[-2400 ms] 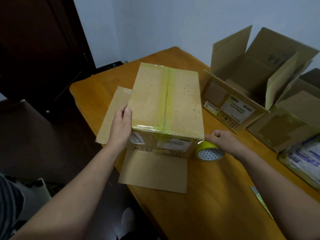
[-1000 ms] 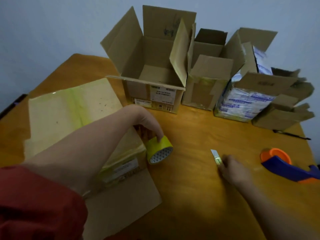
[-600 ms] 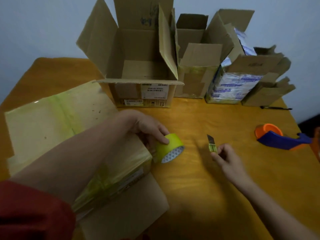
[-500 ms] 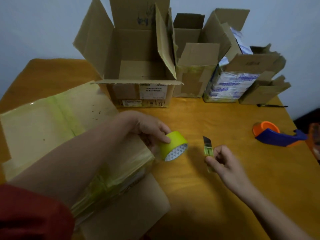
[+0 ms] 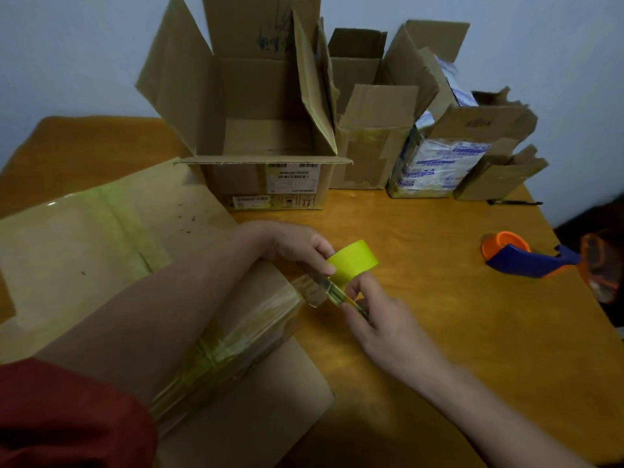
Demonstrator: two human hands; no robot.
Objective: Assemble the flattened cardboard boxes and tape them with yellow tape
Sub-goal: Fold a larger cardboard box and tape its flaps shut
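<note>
Your right hand (image 5: pixel 378 319) has come in from the right. The knife (image 5: pixel 332 292), which stood clear of the roll half a second ago, now has its blade against the strip of tape (image 5: pixel 309 293).

Nearest you, at the table's near edge, your red sleeve (image 5: pixel 67 420) fills the lower left corner. Beside it a loose flap (image 5: pixel 243 413) of the taped box (image 5: pixel 84 251) lies flat on the table (image 5: pixel 422 332). The box itself takes up the table's left side under your left forearm. A yellow band runs along its top seam and more tape is wrapped over its near right edge.

Just past that edge your left hand (image 5: pixel 290 244) grips the roll of yellow tape (image 5: pixel 354 261), fingers curled over its top, holding it off the table. The strip runs taut from the box to the roll. Your right hand is curled round the knife's handle, pinching it between thumb and fingers, and touches the roll from below.

Further right, toward the right edge, an orange and blue tape dispenser (image 5: pixel 526 261) lies on its side, well apart from your hands.

Along the far edge stand four boxes in a row. First comes a large open box (image 5: pixel 263 177) with its flaps up and labels on its front. A narrower open box (image 5: pixel 368 153) touches its right side. Next is a box of blue and white packets (image 5: pixel 439 163), then a small torn box (image 5: pixel 496 180) at the far right corner. A black pen (image 5: pixel 515 203) lies just in front of that last one.
</note>
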